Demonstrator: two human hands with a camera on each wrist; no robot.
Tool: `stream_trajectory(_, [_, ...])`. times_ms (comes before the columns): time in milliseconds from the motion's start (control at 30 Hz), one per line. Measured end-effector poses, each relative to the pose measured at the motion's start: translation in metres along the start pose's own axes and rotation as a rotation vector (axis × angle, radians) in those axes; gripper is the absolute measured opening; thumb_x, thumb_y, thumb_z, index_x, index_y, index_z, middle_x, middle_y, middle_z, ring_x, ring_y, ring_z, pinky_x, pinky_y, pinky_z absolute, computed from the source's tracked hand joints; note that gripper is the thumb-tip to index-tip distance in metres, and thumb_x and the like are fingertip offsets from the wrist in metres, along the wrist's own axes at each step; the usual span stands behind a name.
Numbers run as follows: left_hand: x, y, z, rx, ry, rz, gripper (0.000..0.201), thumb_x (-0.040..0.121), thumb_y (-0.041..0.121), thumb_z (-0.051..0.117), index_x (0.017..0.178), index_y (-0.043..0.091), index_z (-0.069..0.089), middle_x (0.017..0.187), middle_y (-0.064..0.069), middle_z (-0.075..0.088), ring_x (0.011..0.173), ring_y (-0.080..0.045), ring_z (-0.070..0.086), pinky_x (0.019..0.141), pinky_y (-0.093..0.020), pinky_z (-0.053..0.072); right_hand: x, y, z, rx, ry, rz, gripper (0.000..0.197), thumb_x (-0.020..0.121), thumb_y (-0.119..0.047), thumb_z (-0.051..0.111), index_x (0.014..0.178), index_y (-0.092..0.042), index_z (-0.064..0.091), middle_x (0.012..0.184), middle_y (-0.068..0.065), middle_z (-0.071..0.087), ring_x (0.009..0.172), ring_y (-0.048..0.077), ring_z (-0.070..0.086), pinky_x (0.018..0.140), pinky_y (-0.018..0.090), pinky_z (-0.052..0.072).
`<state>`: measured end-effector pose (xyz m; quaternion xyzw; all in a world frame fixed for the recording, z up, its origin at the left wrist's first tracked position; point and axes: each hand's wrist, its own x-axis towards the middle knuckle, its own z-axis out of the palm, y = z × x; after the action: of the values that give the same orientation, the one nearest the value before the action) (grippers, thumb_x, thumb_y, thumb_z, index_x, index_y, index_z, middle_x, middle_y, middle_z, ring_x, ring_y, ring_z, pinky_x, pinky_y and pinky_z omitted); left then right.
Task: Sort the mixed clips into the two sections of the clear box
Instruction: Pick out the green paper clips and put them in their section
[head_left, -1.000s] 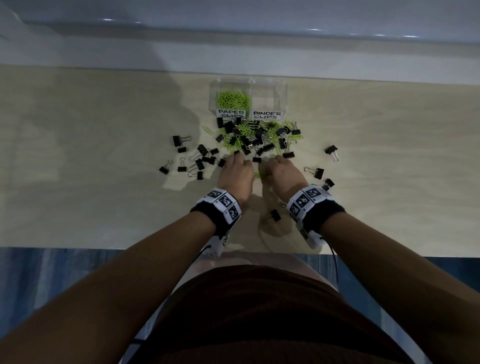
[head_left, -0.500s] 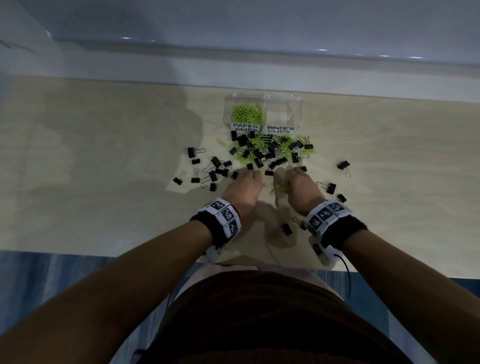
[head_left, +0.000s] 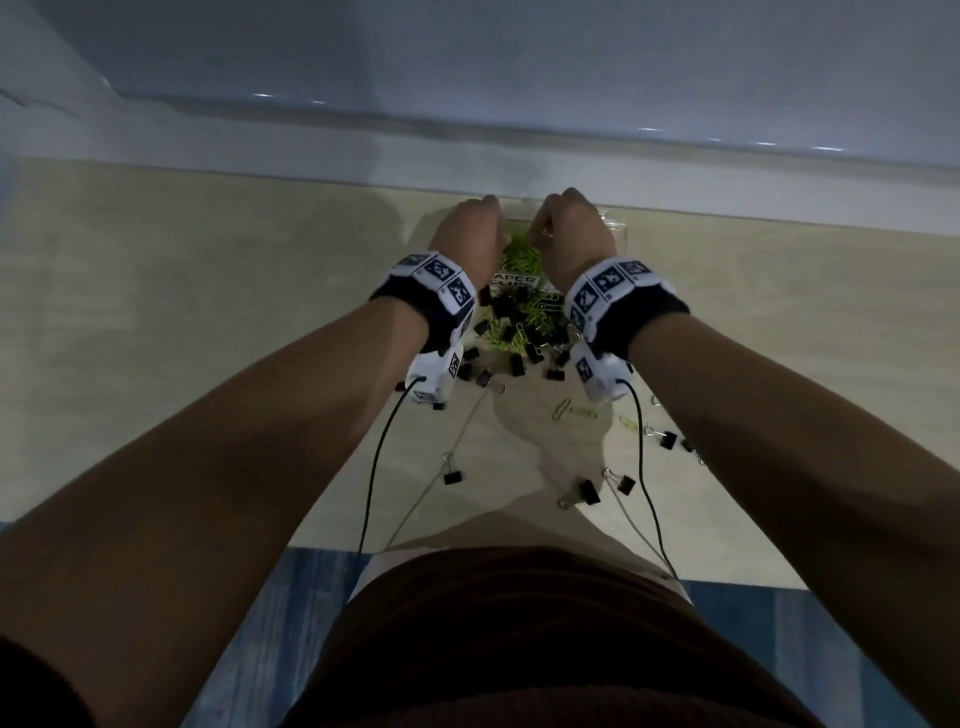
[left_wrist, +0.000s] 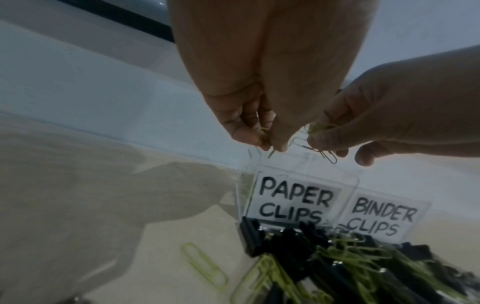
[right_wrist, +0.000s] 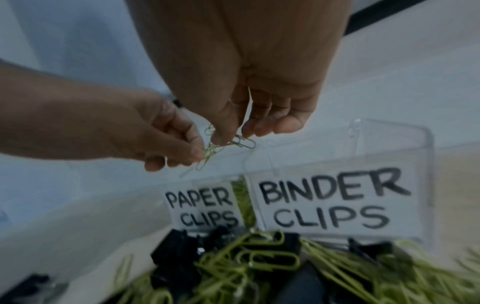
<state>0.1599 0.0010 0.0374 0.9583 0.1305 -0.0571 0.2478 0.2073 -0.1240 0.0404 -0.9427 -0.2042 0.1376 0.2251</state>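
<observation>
**Both hands raised over the paper-clip section, each pinching green clips**

Left hand (head_left: 467, 236): lifted off the table and carried out to 12 o'clock of the clip pile; a second ago it lay low at the pile's 6 o'clock edge. Its fingertips (left_wrist: 259, 142) are pressed together on a green paper clip (left_wrist: 271, 153) whose end pokes out below them.

Right hand (head_left: 574, 234): likewise up from the table since the earlier frame, now just beside the left hand, at its 3 o'clock. Thumb and fingers are closed on a small tangle of green paper clips (right_wrist: 240, 142), one loop hanging free underneath.

Clear box (right_wrist: 431, 156): stands at the far side of the table (head_left: 208, 291), at 12 o'clock of the pile, mostly hidden behind the hands in the head view. The "PAPER CLIPS" label (left_wrist: 293, 201) marks the section at 9 o'clock, the "BINDER CLIPS" label (right_wrist: 330, 203) the one at 3 o'clock. Green clips show through the wall of the paper-clip section (right_wrist: 242, 201). Both hands hang above this section, clear of the rim.

Mixed pile (head_left: 524, 322): black binder clips and green paper clips heaped against the box's near wall, as before.

Strays: binder clips (head_left: 587, 491) scattered toward 6 o'clock; two loose green paper clips (head_left: 571, 410) lie on bare table where the hands worked a second ago.

Wrist cameras (head_left: 602, 379): one strapped under each wrist, cables trailing back.
</observation>
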Motion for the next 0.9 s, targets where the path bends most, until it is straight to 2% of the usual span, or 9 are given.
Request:
stream_trajectory(67, [0.001,-0.003,0.000,-0.050,-0.006,0.030,0.019,0.088,0.015,0.059,0.103,0.005,0.059,0.102,-0.013,0.065,0.094,-0.027,0.060,0.080,-0.034,0.046,0.001,0.004,0.006,-0.038,-0.037,0.003,0.012,0.084,-0.016,0.063,0.095,-0.013,0.060,0.110,0.010,0.051,0.101,0.027,0.052,0.084,0.046,0.050])
stream_trajectory(133, [-0.005,-0.008,-0.003,-0.102,0.004,0.099,0.030,0.086,0.016,0.063,0.113,0.006,0.058,0.109,-0.012,0.063,0.095,-0.024,0.060,0.082,-0.032,0.047,-0.008,0.008,0.009,-0.051,-0.001,-0.052,0.023,0.082,-0.019,0.066,0.103,-0.012,0.060,0.112,0.009,0.050,0.103,0.027,0.051,0.083,0.044,0.050])
stream_trajectory(200, [-0.019,-0.017,-0.005,-0.181,0.064,0.152,0.028,0.086,0.014,0.062,0.113,0.008,0.058,0.110,-0.010,0.061,0.090,-0.019,0.059,0.079,-0.025,0.048,-0.024,0.012,0.012,-0.003,0.102,-0.134,0.021,0.082,-0.017,0.066,0.101,-0.009,0.062,0.107,0.010,0.051,0.097,0.025,0.051,0.078,0.036,0.049])
stream_trajectory(267, [-0.038,-0.030,0.001,-0.205,0.103,0.172,0.017,0.086,0.012,0.062,0.103,0.008,0.061,0.103,-0.008,0.058,0.082,-0.013,0.054,0.074,-0.022,0.045,-0.044,0.014,0.018,0.031,0.119,-0.190,0.014,0.082,-0.018,0.067,0.092,-0.009,0.064,0.100,0.009,0.053,0.089,0.021,0.050,0.074,0.031,0.045])
stream_trajectory(367, [-0.064,-0.048,0.019,-0.169,-0.040,0.157,0.015,0.083,0.011,0.064,0.097,0.006,0.063,0.101,-0.010,0.056,0.085,-0.020,0.056,0.074,-0.024,0.043,-0.066,0.018,0.035,-0.074,-0.034,-0.203,0.018,0.080,-0.027,0.068,0.089,-0.012,0.065,0.099,0.008,0.053,0.092,0.026,0.050,0.079,0.042,0.047])
stream_trajectory(467, [-0.070,-0.053,0.035,-0.071,-0.214,0.114,0.032,0.082,0.015,0.067,0.112,0.006,0.061,0.114,-0.012,0.054,0.105,-0.026,0.053,0.088,-0.031,0.041,-0.073,0.017,0.048,-0.174,-0.148,-0.143,0.028,0.080,-0.036,0.066,0.100,-0.016,0.065,0.111,0.009,0.049,0.106,0.029,0.046,0.093,0.048,0.041])
stream_trajectory(567, [-0.068,-0.050,0.040,-0.071,-0.218,0.125,0.035,0.083,0.017,0.067,0.115,0.004,0.060,0.114,-0.014,0.053,0.108,-0.029,0.050,0.092,-0.033,0.040,-0.075,0.013,0.050,-0.238,-0.163,-0.133,0.033,0.082,-0.039,0.062,0.106,-0.017,0.063,0.118,0.011,0.045,0.114,0.032,0.042,0.098,0.051,0.037])
stream_trajectory(767, [-0.070,-0.050,0.042,-0.077,-0.211,0.132,0.022,0.079,0.013,0.069,0.096,0.005,0.059,0.104,-0.013,0.054,0.098,-0.027,0.052,0.081,-0.033,0.041,-0.082,0.017,0.049,-0.236,-0.186,-0.124,0.024,0.080,-0.033,0.066,0.100,-0.020,0.065,0.124,0.011,0.044,0.116,0.033,0.041,0.099,0.051,0.037])
stream_trajectory(900, [-0.082,-0.056,0.041,-0.181,-0.132,0.126,0.016,0.078,0.011,0.070,0.085,0.006,0.056,0.087,-0.010,0.058,0.081,-0.024,0.055,0.069,-0.030,0.041,-0.096,0.031,0.050,-0.074,-0.077,-0.069,0.015,0.077,-0.023,0.069,0.086,-0.013,0.064,0.103,0.009,0.052,0.101,0.030,0.047,0.088,0.048,0.043])
